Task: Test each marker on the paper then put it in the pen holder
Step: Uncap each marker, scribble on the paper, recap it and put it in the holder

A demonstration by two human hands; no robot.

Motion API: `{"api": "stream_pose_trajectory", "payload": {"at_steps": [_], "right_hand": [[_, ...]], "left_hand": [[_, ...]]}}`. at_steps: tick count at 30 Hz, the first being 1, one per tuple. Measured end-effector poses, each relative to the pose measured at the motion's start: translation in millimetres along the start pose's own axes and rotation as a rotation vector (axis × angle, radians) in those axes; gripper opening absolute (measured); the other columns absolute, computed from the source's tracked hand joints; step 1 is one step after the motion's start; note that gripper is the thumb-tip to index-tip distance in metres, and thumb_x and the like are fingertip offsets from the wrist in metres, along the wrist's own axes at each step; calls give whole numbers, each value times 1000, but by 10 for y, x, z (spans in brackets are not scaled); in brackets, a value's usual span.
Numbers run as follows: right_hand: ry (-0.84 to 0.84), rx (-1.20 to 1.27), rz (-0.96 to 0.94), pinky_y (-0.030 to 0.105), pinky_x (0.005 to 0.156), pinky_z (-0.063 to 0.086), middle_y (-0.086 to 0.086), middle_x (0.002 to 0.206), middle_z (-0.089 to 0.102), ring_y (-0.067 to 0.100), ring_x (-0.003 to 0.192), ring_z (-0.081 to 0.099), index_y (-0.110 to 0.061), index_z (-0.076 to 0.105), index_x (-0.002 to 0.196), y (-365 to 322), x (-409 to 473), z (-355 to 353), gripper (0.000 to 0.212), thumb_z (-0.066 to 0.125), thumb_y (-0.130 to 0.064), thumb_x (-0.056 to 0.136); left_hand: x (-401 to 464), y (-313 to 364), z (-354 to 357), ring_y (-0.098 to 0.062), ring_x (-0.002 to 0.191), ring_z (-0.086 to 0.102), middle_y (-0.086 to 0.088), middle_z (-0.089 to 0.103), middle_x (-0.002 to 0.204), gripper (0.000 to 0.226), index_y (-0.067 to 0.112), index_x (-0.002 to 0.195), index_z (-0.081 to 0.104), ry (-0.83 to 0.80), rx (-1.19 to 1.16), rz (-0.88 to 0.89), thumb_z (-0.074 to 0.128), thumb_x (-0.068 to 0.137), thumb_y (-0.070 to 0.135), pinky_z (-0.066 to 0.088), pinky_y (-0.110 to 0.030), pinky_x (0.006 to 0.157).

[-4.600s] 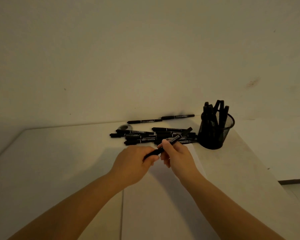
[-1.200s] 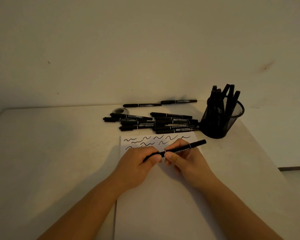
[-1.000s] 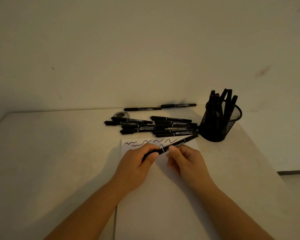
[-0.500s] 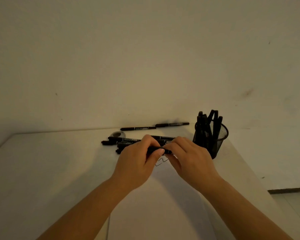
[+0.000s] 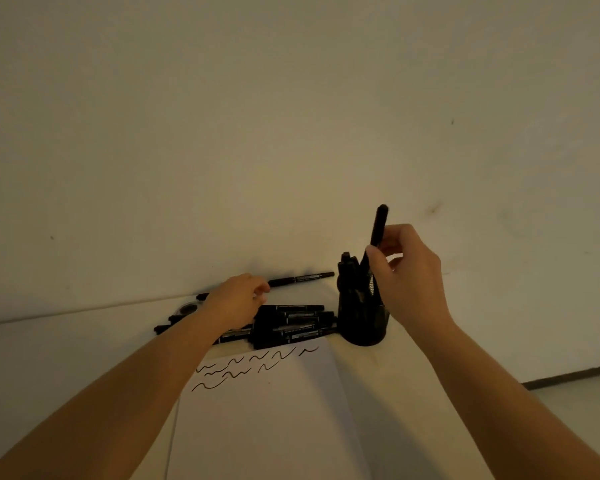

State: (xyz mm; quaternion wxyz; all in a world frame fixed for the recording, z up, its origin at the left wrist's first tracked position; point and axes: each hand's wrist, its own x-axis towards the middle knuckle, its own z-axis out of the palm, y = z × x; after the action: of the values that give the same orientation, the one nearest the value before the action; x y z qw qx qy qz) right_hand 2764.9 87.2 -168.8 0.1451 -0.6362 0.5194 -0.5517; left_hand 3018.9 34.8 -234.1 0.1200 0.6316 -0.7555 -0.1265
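My right hand point(image 5: 407, 275) pinches a black marker point(image 5: 379, 226) held nearly upright, its lower end at the rim of the black mesh pen holder point(image 5: 360, 318), which holds several markers. My left hand point(image 5: 237, 299) hovers with loosely curled fingers over the pile of black markers point(image 5: 291, 323) lying on the table; whether it touches one is hidden. White paper point(image 5: 270, 417) with several black squiggles along its top lies in front of me.
One more marker point(image 5: 302, 279) lies along the wall behind the pile. A small round tape roll point(image 5: 187, 309) sits left of the pile. The table's right edge runs just beyond the pen holder, with floor below.
Both hands held the marker together over the paper. Now my right hand has carried it up to the pen holder, and my left hand has let go and reached to the pile.
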Motion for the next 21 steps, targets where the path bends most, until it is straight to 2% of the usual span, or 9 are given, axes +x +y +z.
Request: {"api": "stream_pose_trajectory", "payload": {"at_steps": [5, 7, 9, 11, 13, 15, 18, 21], "right_hand": [[-91, -57, 33, 8, 57, 41, -24, 83, 52, -1, 75, 55, -28, 44, 103, 194, -24, 57, 23, 57, -16, 88], [-111, -79, 34, 15, 67, 42, -22, 84, 53, 4, 80, 56, -25, 46, 103, 259, -45, 89, 23, 58, -15, 87], [-109, -95, 41, 21, 69, 44, -17, 88, 54, 10, 83, 57, -22, 46, 107, 305, -61, 107, 25, 58, -14, 86], [-97, -113, 43, 23, 67, 44, -17, 92, 52, 13, 84, 59, -23, 42, 117, 338, -73, 115, 37, 58, -13, 85], [-107, -134, 36, 21, 64, 44, -21, 96, 48, 10, 81, 59, -32, 32, 131, 352, -90, 113, 56, 57, -11, 85], [-141, -168, 6, 19, 62, 43, -17, 104, 49, 7, 76, 57, -40, 26, 135, 369, -106, 108, 66, 56, -9, 85], [-179, -235, -28, 23, 66, 44, -4, 111, 57, 10, 76, 54, -32, 37, 131, 384, -111, 118, 54, 54, -7, 85], [-161, -244, -11, 25, 72, 45, -1, 114, 58, 11, 81, 53, -24, 44, 124, 369, 7, 161, 42, 53, -8, 87]], "left_hand": [[153, -34, 119, -20, 108, 51, -4, 53, 123, 28, 22, 120, 54, -105, 112, -8, 48, 93, 28, 44, -34, 91], [186, -32, 161, -19, 104, 52, -4, 54, 120, 26, 21, 115, 57, -114, 145, -9, 50, 92, 28, 44, -32, 86], [213, -31, 193, -19, 100, 53, -4, 56, 115, 22, 21, 111, 59, -117, 180, -14, 52, 91, 28, 44, -31, 82], [238, -36, 220, -18, 96, 53, -3, 57, 111, 21, 21, 109, 58, -119, 191, -18, 53, 90, 28, 45, -31, 82], [256, -46, 244, -16, 92, 51, -2, 56, 109, 21, 20, 108, 56, -122, 209, -19, 53, 90, 29, 45, -31, 81], [267, -61, 265, -14, 88, 48, -2, 55, 107, 23, 20, 109, 54, -124, 233, -20, 52, 90, 32, 44, -31, 80], [274, -66, 267, -15, 89, 48, -3, 53, 108, 24, 18, 110, 54, -118, 263, -13, 51, 91, 32, 44, -31, 79], [361, -86, 173, -16, 89, 49, -4, 52, 108, 22, 17, 109, 53, -77, 280, 3, 47, 93, 31, 43, -31, 77]]}}
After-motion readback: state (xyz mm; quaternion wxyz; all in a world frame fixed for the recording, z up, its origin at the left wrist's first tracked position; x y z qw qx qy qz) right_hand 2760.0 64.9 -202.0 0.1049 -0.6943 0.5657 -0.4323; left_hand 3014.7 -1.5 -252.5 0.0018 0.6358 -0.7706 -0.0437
